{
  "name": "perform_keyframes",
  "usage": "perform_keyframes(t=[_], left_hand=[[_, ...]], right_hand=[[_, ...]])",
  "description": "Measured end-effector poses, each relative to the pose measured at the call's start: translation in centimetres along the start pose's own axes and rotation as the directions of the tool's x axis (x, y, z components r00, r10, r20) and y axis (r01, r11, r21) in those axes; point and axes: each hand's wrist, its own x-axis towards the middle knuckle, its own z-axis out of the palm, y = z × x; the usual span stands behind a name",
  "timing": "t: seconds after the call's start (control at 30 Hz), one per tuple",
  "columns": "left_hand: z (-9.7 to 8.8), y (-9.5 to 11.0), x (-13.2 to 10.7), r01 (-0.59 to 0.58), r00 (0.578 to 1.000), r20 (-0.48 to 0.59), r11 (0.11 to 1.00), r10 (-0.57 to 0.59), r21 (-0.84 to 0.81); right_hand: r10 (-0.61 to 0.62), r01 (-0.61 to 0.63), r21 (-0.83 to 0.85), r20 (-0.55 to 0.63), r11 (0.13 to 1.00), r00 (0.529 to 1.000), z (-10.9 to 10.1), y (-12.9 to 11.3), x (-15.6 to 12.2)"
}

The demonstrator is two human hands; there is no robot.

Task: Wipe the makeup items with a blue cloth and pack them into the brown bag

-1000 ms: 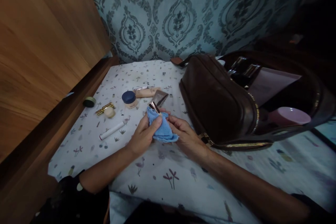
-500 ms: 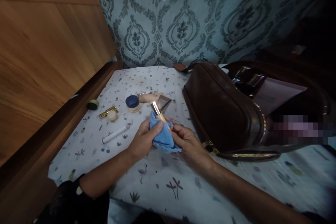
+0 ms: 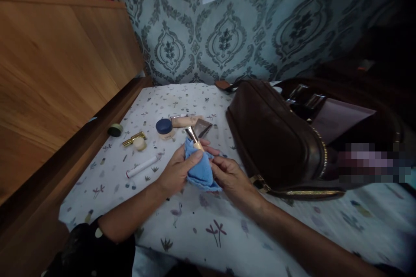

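Note:
My left hand (image 3: 177, 172) is closed around a blue cloth (image 3: 199, 168), with the thumb pressed on its upper edge. A small beige tube with a shiny metallic cap (image 3: 192, 135) pokes up out of the cloth. My right hand (image 3: 227, 172) grips the tube's lower end and the cloth from the right, fingers pinched. Both hands hover just above the printed white sheet (image 3: 208, 220), close to the left side of an open brown leather bag (image 3: 276, 134).
On the sheet behind my hands lie a blue-lidded jar (image 3: 164, 127), a beige tube (image 3: 186, 120), a dark flat packet (image 3: 203, 127), a gold item with a round cream piece (image 3: 136, 140), a white stick (image 3: 143, 166) and a small dark disc (image 3: 115, 129). A wooden headboard (image 3: 58, 78) rises on the left.
The tube has slid back down into the cloth compared with half a second ago, and my right hand has shifted slightly lower. The camera tilted a little.

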Motion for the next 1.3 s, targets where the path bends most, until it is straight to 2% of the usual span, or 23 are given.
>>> perform_keyframes(t=[0.17, 0.23, 0.33, 0.43, 0.53, 0.67, 0.77, 0.83, 1.0, 1.17, 1.3], left_hand=[[-1.2, 1.2, -0.1, 0.018, 0.999, 0.029, 0.991, -0.022, 0.134], [-1.8, 1.8, 0.0, 0.052, 0.997, 0.037, 0.979, -0.061, 0.197], [-2.3, 2.1, 0.0, 0.160, 0.974, 0.121, 0.961, -0.191, 0.226], [-2.3, 1.7, -0.2, 0.265, 0.928, 0.207, 0.939, -0.311, 0.220], [-2.4, 1.6, -0.3, 0.328, 0.880, 0.285, 0.920, -0.380, 0.214], [-3.4, 2.3, 0.2, 0.423, 0.760, 0.409, 0.863, -0.504, 0.277], [-4.3, 3.2, 0.5, 0.451, 0.708, 0.406, 0.813, -0.578, 0.369], [-4.7, 3.6, 0.7, 0.448, 0.705, 0.391, 0.799, -0.592, 0.403], [-5.6, 3.9, 0.8, 0.421, 0.726, 0.347, 0.782, -0.594, 0.459], [-6.0, 4.0, 1.2, 0.305, 0.792, 0.307, 0.778, -0.527, 0.549], [-6.0, 4.3, 1.5, 0.226, 0.817, 0.311, 0.765, -0.486, 0.603]], right_hand=[[-0.084, 0.086, -0.287, 0.018, 0.954, 0.996, -0.8, -1.2, 0.1], [-0.162, 0.145, -0.306, -0.033, 0.941, 0.986, -0.9, -1.9, -0.1], [-0.273, 0.246, -0.225, -0.097, 0.943, 0.957, -0.9, -2.5, -0.5], [-0.269, 0.258, -0.147, -0.059, 0.955, 0.961, -0.8, -2.5, -0.6], [-0.251, 0.243, -0.147, -0.037, 0.959, 0.967, -0.9, -2.3, -0.5], [-0.302, 0.276, -0.164, -0.163, 0.947, 0.939, -1.2, -2.2, -0.2], [-0.349, 0.329, -0.115, -0.298, 0.937, 0.889, -1.4, -2.5, 0.1], [-0.350, 0.351, -0.062, -0.343, 0.934, 0.872, -1.4, -2.7, 0.2], [-0.297, 0.321, 0.024, -0.318, 0.947, 0.900, -1.1, -3.1, 0.1], [-0.296, 0.320, 0.020, -0.327, 0.947, 0.897, -1.1, -3.0, 0.1], [-0.304, 0.321, -0.009, -0.346, 0.947, 0.888, -1.1, -2.7, 0.2]])
